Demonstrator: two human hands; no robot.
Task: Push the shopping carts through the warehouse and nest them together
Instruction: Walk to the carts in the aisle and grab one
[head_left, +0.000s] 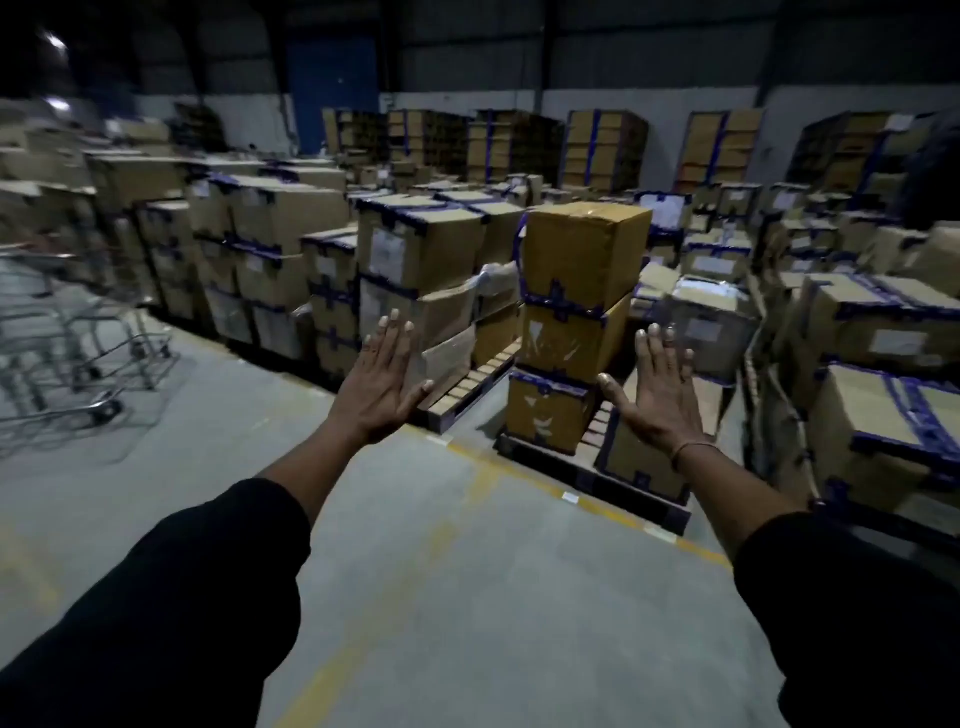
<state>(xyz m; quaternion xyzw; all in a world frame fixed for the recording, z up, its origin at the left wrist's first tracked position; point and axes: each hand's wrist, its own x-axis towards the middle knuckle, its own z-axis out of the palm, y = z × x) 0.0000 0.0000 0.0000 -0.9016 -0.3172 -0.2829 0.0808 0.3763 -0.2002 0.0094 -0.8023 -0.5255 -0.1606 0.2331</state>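
Single head-worn wide-angle view, forward and down over outstretched arms toward distant stacked boxes (582, 291).

A: Shopping carts (67, 332) at far left are blurring badly & getting cut off by the frame edge, can't tell how many or whether nested.

B: Box labels (387, 254)?

A: Too small/smeared, text isn't reading at all.

B: Arms?

A: Black sleeves (171, 597) are running out the bottom edge, elbows up hidden. Back wall racks (605, 150) are sitting in the dark, contents unclear. Boxes at rt edge (893, 410) are getting cropped too.
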